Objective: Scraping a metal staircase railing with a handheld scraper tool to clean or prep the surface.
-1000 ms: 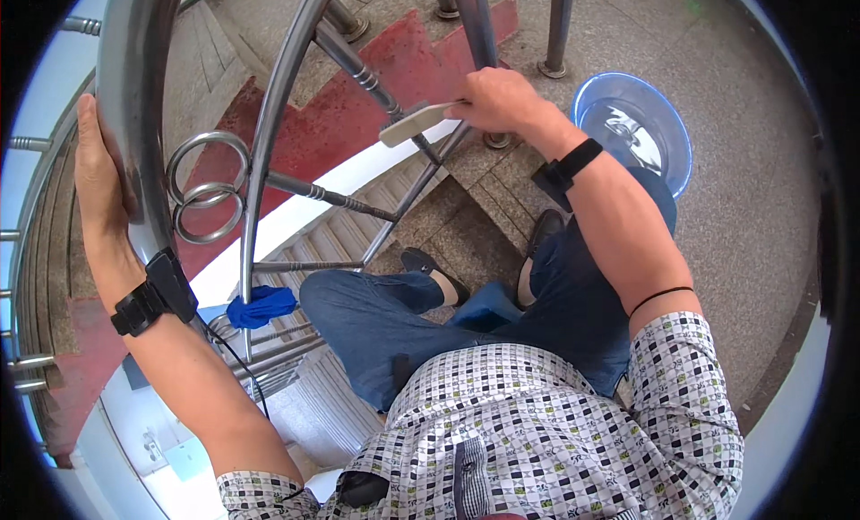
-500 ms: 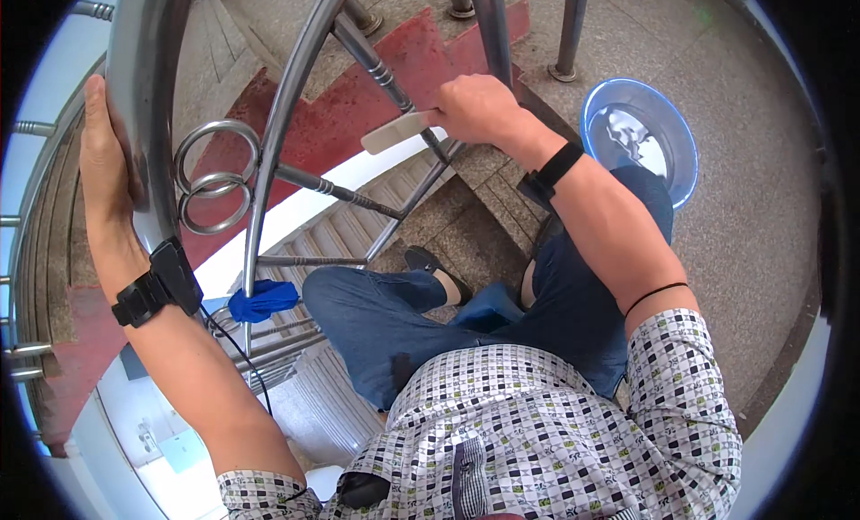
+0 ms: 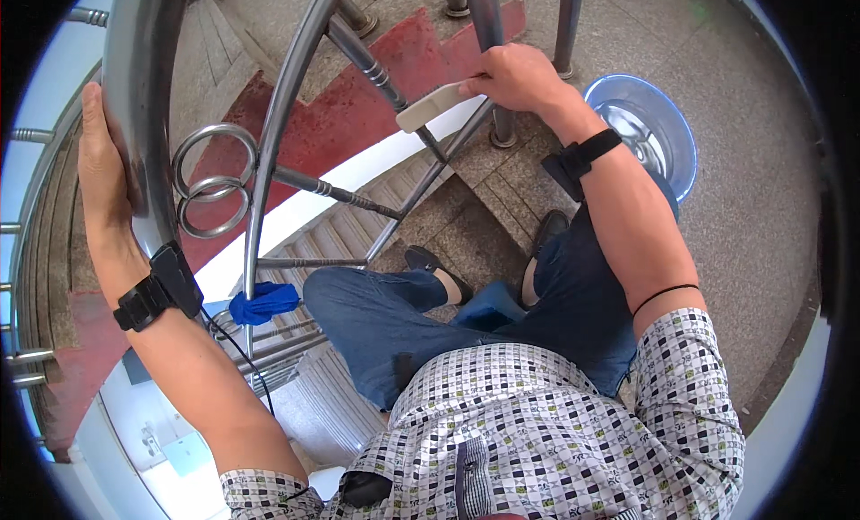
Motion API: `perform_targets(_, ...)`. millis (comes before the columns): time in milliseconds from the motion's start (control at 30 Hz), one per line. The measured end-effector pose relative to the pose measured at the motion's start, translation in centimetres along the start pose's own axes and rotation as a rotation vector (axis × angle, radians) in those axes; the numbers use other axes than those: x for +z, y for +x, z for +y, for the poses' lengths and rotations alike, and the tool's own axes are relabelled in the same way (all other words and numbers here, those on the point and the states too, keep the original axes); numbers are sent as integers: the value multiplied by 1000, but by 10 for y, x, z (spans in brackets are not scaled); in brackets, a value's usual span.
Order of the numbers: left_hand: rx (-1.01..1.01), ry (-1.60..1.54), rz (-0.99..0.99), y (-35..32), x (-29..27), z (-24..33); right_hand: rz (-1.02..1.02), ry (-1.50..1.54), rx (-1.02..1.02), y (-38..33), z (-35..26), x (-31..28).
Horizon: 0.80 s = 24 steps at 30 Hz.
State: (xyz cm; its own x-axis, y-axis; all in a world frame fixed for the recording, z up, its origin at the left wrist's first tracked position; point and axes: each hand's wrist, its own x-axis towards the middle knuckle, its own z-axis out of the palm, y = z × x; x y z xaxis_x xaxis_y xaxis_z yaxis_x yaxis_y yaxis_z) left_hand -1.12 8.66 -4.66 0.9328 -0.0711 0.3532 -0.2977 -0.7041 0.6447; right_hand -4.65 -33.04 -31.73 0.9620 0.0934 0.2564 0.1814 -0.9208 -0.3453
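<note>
My left hand (image 3: 100, 171) lies against the outer side of a thick steel handrail (image 3: 143, 99), its visible finger stretched out along the rail. Out in front, my right hand (image 3: 527, 79) is closed on one end of a flat cream-coloured slab (image 3: 432, 107); its exact kind does not show. The slab's free end points left, over a slanting ribbed baluster (image 3: 369, 63) of the railing; I cannot tell whether they touch. An upright steel post (image 3: 485, 18) stands just beyond my right hand, whose fingertips are partly hidden.
A blue-rimmed clear basin (image 3: 688, 153) with shiny liquid sits on the speckled floor to the right. A blue cloth (image 3: 262, 305) hangs on the railing at the left, below two steel rings (image 3: 215, 181). Stairs (image 3: 331, 238) descend beyond the railing. Something blue (image 3: 491, 307) is between my legs.
My right hand has moved to the right and farther away, carrying the cream-coloured slab with it. My left hand has stayed against the handrail.
</note>
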Motion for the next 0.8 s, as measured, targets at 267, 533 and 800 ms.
perform_targets(267, 22, -87, -15, 2, -1, 1, 28, 8, -160, 10, -14, 22)
perform_targets(533, 16, -31, 64, -4, 8, 1, 76, 77, -163, 8, 1, 24)
perform_targets(800, 57, -50, 4, -4, 6, 1, 38, 121, -93, 4, -15, 18)
